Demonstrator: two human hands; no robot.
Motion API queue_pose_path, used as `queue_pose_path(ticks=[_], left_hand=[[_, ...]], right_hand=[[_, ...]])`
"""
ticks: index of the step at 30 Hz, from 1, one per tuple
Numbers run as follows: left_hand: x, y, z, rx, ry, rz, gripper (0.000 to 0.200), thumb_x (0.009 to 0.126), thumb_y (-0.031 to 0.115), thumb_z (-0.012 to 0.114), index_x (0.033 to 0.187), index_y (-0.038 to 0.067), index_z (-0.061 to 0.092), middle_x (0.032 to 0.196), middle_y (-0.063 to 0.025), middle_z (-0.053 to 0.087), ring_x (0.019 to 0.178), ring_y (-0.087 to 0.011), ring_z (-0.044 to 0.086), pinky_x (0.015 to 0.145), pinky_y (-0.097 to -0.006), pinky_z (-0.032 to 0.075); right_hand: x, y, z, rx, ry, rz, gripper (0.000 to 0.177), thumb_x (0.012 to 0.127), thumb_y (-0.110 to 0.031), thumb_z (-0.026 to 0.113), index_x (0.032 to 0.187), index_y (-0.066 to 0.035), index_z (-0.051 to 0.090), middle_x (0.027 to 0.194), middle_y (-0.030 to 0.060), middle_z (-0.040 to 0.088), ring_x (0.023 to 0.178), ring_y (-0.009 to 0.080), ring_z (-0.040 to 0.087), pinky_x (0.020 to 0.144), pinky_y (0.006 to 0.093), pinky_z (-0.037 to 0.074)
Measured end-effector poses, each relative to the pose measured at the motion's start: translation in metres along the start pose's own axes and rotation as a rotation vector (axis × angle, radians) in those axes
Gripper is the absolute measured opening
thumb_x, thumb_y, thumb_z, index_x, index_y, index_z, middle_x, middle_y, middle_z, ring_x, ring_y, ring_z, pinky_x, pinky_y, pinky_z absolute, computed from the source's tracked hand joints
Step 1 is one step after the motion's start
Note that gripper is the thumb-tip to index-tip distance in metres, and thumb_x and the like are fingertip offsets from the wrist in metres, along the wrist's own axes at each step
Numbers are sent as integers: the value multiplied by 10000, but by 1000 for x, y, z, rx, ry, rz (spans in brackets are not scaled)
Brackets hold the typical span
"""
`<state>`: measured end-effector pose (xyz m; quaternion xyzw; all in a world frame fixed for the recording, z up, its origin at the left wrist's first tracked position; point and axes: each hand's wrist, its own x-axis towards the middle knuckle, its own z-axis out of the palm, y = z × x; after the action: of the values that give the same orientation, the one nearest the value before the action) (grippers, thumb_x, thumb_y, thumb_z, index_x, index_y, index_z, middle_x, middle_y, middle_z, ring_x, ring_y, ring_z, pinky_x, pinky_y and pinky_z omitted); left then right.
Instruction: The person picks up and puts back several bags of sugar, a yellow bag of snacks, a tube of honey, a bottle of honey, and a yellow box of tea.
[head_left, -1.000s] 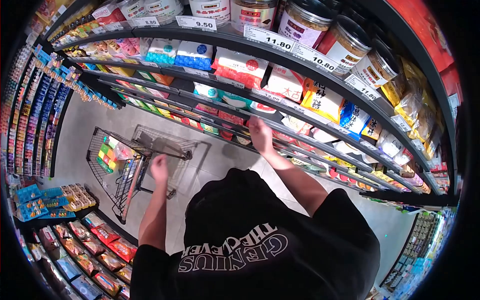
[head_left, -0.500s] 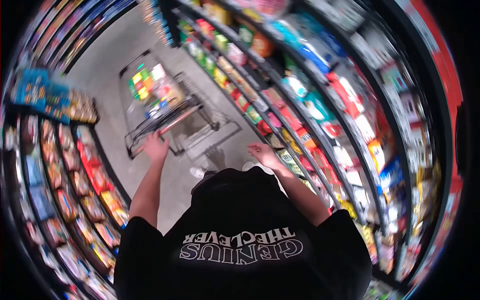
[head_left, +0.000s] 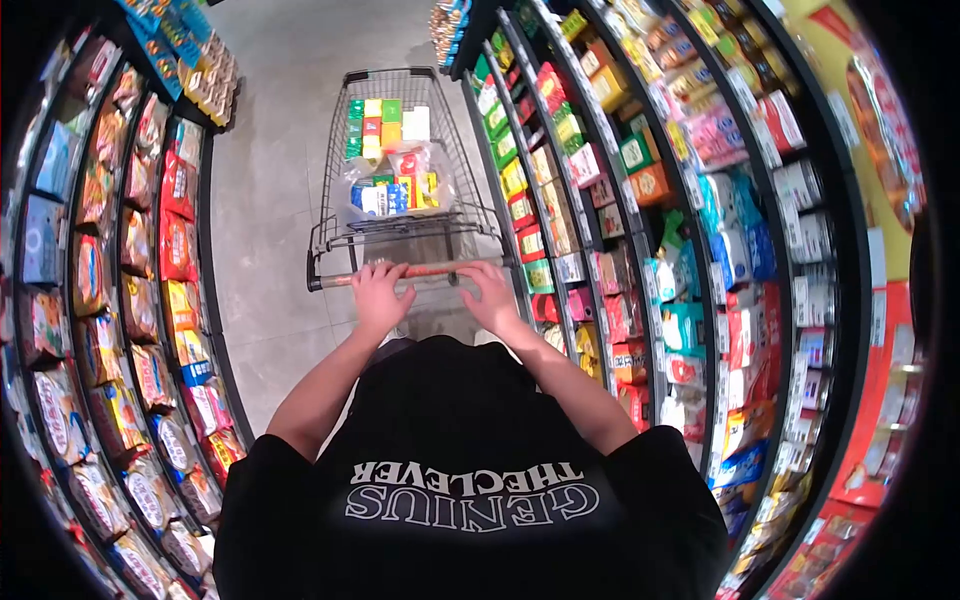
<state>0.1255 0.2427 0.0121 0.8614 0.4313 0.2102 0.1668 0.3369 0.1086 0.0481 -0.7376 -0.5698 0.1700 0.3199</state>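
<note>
A metal shopping cart [head_left: 328, 170] stands straight in front of me, its handle [head_left: 430, 269] running crosswise near my body. My left hand [head_left: 381, 298] is on the left-middle of the handle, fingers over the bar and thumb pointing inward. On the right part of the bar, my right hand [head_left: 488, 298] has its fingers bent over it, thumb also inward. Inside the basket are several small coloured boxes [head_left: 372, 128] and, closer to me, a clear plastic bag [head_left: 405, 165] around colourful packs [head_left: 385, 198].
Shelves of bagged snacks [head_left: 180, 245] line the left side. On the right, tall shelves [head_left: 610, 225] hold boxes and packets, close to the cart's side. A blue display with stacked packs [head_left: 210, 75] stands at the far left. Grey floor [head_left: 265, 300] runs between the shelves.
My view has turned so the cart, formerly angled at left, now lies straight ahead. My right hand, earlier off the cart, has come onto the handle; my left hand stays on it.
</note>
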Motion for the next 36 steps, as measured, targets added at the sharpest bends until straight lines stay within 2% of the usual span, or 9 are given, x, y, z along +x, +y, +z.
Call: queue_pose_path(ticks=[6,8,11,16,22,24,26,30,36], left_hand=[[-4,-40,-35,-271,-290,-36,342,803,381,757,1050,145,774,937,-30,747,883,-245,669,936,-415,421],[3,-50,-40,-269,-289,-84,390,892,483,668,999,126,783,881,-78,746,822,-290,702,947,-443,436],[-1,-65,-26,50,-606,-324,602,976,624,441,893,145,797,831,-129,730,815,-350,707,726,-485,533],[-17,-48,-24,185,-686,-351,611,977,580,423,793,124,786,817,-134,738,818,-350,716,728,-475,548],[-25,-47,-24,217,-856,-354,581,971,536,417,785,128,786,800,-132,734,787,-336,710,722,-472,545],[-26,-48,-21,239,-908,-321,580,972,528,412,784,128,786,797,-130,733,781,-336,707,720,-473,545],[-25,-46,-22,250,-1050,-323,548,975,522,414,809,162,793,764,-125,720,782,-355,698,730,-491,543],[-42,-43,-17,188,-923,-308,436,933,431,495,770,147,782,725,-119,709,729,-351,690,700,-484,543],[-62,-32,-11,153,-744,-290,352,870,367,560,663,141,733,652,-73,678,629,-316,660,616,-449,518]], right_hand=[[9,19,28,-69,-140,44,273,903,-223,712,1138,-83,708,1036,107,686,1100,330,609,967,442,459],[1,25,31,-51,-171,54,241,909,-252,710,1073,-75,725,989,105,696,1067,320,622,950,433,457],[-9,35,35,24,-214,82,246,925,-235,688,1094,-58,720,1005,116,711,1006,318,636,903,421,495],[3,43,20,339,-414,348,229,973,-166,648,1138,-14,693,996,112,745,939,228,713,846,348,558],[83,39,37,805,-298,340,180,1015,-99,605,1116,22,693,966,43,731,869,99,684,790,256,548],[121,52,60,659,-302,288,177,1008,-98,613,1095,31,696,948,49,725,847,83,668,782,244,543],[154,67,93,418,-300,193,209,992,-88,609,1138,35,693,986,97,744,895,122,703,814,265,556],[199,105,174,213,-460,297,365,909,-133,619,1236,18,682,1172,229,718,1105,342,696,981,398,536],[206,156,271,45,-721,221,401,909,-134,566,1266,15,672,1203,249,701,1099,372,691,995,411,529]])
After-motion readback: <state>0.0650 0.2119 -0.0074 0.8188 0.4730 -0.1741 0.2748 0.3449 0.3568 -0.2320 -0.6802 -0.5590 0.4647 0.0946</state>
